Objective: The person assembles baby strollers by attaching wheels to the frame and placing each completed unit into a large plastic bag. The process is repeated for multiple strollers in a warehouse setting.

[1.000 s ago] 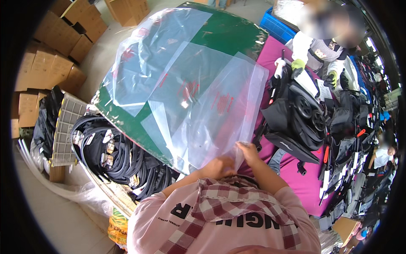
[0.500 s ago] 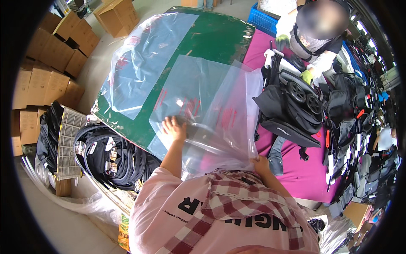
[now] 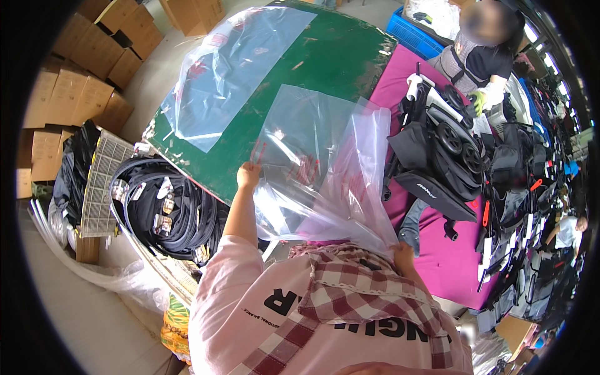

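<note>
A clear plastic bag (image 3: 294, 134) with red print spreads across the front of the green tabletop and over onto the magenta cloth. My left hand (image 3: 249, 175) is closed on the bag's left edge. Close to my body, my right hand (image 3: 403, 255) grips its gathered near right corner. Between the hands the film is creased and partly lifted. Beyond, another clear plastic bag (image 3: 219, 81) lies on the green table (image 3: 325, 56). To the right of the held bag a folded black stroller (image 3: 437, 150) rests on the magenta cloth (image 3: 431, 262).
Across the stroller stands a co-worker with a gloved hand (image 3: 478, 102) near it. A blue crate (image 3: 412, 34) is behind. Black looped parts (image 3: 169, 215) fill a container at the left, beside stacked cartons (image 3: 81, 94). More stroller frames (image 3: 519, 162) crowd the right.
My left hand has gone from lying spread on the bag to gripping its left edge. My right hand keeps its hold. The co-worker has straightened up from the stroller, and the view has shifted slightly.
</note>
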`<state>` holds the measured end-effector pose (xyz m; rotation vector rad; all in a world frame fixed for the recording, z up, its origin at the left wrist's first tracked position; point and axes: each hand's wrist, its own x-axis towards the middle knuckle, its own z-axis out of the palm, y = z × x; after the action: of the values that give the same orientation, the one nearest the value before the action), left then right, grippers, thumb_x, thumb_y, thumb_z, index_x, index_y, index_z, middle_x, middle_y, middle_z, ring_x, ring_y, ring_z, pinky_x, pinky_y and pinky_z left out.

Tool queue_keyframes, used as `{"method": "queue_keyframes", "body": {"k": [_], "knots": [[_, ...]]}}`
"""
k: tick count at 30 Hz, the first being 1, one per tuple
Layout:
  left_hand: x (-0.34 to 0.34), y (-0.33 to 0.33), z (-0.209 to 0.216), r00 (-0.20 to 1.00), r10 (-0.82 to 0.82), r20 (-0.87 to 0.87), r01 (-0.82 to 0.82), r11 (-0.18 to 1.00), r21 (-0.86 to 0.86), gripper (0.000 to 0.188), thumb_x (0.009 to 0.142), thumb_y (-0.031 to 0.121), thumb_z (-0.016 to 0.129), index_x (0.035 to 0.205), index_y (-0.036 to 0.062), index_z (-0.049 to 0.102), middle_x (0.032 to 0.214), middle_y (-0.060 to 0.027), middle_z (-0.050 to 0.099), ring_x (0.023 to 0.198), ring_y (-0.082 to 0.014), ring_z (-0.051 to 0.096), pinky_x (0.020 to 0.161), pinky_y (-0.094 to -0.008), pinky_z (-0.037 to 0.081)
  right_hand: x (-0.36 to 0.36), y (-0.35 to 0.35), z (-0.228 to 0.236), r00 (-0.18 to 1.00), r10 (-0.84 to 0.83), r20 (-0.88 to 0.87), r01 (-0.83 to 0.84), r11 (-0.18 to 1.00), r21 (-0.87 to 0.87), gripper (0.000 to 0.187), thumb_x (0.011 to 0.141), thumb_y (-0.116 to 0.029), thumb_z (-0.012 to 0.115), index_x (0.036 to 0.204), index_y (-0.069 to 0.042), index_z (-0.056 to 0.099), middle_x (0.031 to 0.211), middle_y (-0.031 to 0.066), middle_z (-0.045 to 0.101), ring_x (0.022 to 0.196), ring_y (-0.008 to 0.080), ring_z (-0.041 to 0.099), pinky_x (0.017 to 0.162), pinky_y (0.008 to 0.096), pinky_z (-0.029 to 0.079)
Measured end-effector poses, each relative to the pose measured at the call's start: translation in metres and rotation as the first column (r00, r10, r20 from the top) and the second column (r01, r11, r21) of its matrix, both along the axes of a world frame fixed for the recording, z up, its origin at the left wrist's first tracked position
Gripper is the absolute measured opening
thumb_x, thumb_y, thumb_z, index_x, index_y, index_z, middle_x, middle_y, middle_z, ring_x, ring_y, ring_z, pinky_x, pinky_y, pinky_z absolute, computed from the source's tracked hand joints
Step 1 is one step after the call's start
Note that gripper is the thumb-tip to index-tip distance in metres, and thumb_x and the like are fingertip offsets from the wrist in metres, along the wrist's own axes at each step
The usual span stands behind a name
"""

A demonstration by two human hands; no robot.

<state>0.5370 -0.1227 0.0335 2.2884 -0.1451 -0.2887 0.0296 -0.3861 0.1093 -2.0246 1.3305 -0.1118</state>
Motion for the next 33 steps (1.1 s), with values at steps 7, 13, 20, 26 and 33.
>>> {"method": "queue_keyframes", "body": {"k": [7,13,20,26,33], "knots": [[-0.058,0.009,0.072,0.913,0.057,-0.404,-0.369,0.536,-0.759,0.007,0.088,0.004,0.063,0.084,0.0009,0.058,0.077,-0.0057,0.063,0.069,-0.0142,0.060,0.066,-0.0293,0.049,0.006,-0.021,-0.001,0.984,0.172,0.055,-0.169,0.984,-0.051,0.020,0.079,-0.018,0.068,0.079,0.002,0.066,0.069,0.0200,0.064,0.061,0.0307,0.063,0.059,0.0407,0.046],[-0.129,-0.013,0.076,0.925,0.051,-0.377,-0.334,0.583,-0.740,0.029,0.094,0.029,0.063,0.079,0.0047,0.062,0.068,-0.0018,0.060,0.057,-0.0133,0.058,0.054,-0.0269,0.049,0.011,-0.042,0.007,0.952,0.255,0.169,-0.253,0.967,-0.032,0.020,0.078,-0.017,0.067,0.079,0.002,0.063,0.070,0.0188,0.064,0.061,0.0281,0.063,0.059,0.0390,0.047],[-0.220,-0.082,0.154,0.969,-0.131,-0.209,-0.068,0.672,-0.737,0.021,0.090,0.019,0.066,0.096,-0.0010,0.068,0.080,-0.0072,0.069,0.073,-0.0145,0.064,0.074,-0.0286,0.052,-0.024,-0.060,0.000,0.897,0.317,0.308,-0.359,0.929,0.091,0.026,0.077,-0.024,0.066,0.081,0.001,0.062,0.072,0.0208,0.063,0.066,0.0353,0.063,0.060,0.0416,0.047],[-0.272,-0.095,0.175,0.990,-0.028,-0.138,-0.032,0.910,-0.414,0.028,0.094,0.026,0.062,0.085,-0.0007,0.068,0.077,-0.0054,0.069,0.068,-0.0140,0.064,0.070,-0.0280,0.051,-0.059,-0.074,-0.021,0.857,0.379,0.350,-0.443,0.888,0.124,0.026,0.077,-0.022,0.069,0.081,0.003,0.061,0.072,0.0222,0.061,0.066,0.0373,0.062,0.060,0.0425,0.046],[-0.326,-0.139,0.180,0.818,-0.395,-0.419,0.181,0.867,-0.464,0.050,0.100,0.039,0.049,0.128,-0.0028,0.052,0.115,-0.0145,0.062,0.102,-0.0220,0.061,0.085,-0.0352,0.049,0.018,-0.055,0.087,0.655,0.450,0.606,-0.569,0.823,0.004,0.022,0.079,-0.019,0.071,0.081,0.000,0.060,0.068,0.0192,0.060,0.058,0.0367,0.059,0.052,0.0387,0.043]]}}
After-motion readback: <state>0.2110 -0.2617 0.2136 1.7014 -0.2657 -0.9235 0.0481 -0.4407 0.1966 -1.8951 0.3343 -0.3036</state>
